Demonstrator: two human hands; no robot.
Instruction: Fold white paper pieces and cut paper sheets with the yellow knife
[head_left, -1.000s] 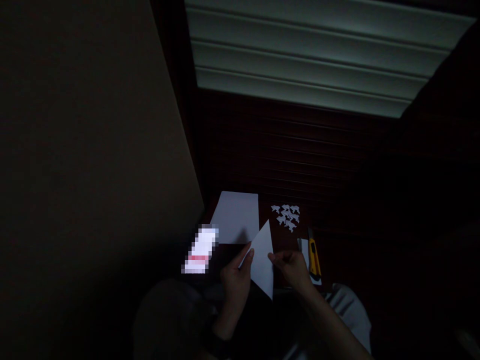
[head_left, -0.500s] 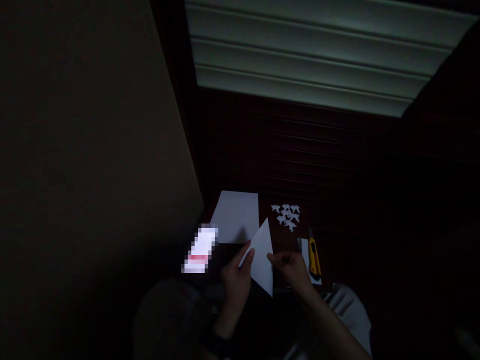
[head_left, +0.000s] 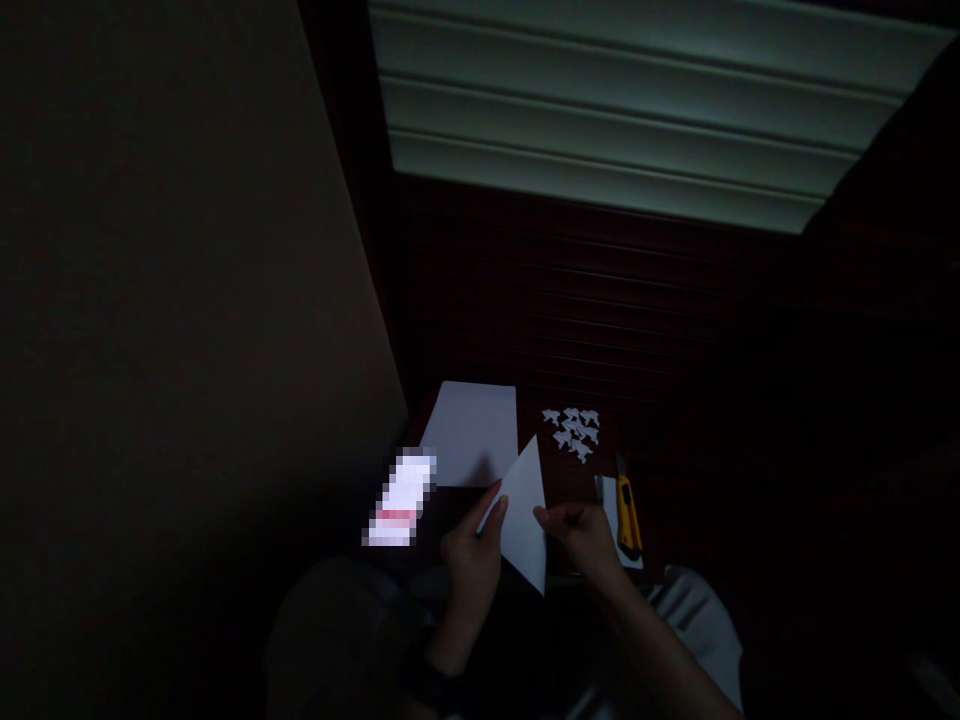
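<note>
A white paper folded to a triangle (head_left: 525, 515) is held up between my two hands, over the near edge of the small dark table. My left hand (head_left: 476, 550) grips its left side, thumb on the front face and fingers partly behind it. On the other side, my right hand (head_left: 581, 535) pinches the right edge between thumb and fingers. Beyond the triangle lies a larger white sheet (head_left: 472, 430). Several small folded white paper pieces (head_left: 574, 430) sit in a cluster at the table's back right.
A yellow cutter (head_left: 628, 515) rests on a white paper piece (head_left: 610, 500) to the right. A bright, pixelated phone-like rectangle (head_left: 401, 500) is at the left. Behind are a slatted shutter (head_left: 600, 110) and, to the left, a wall (head_left: 187, 300).
</note>
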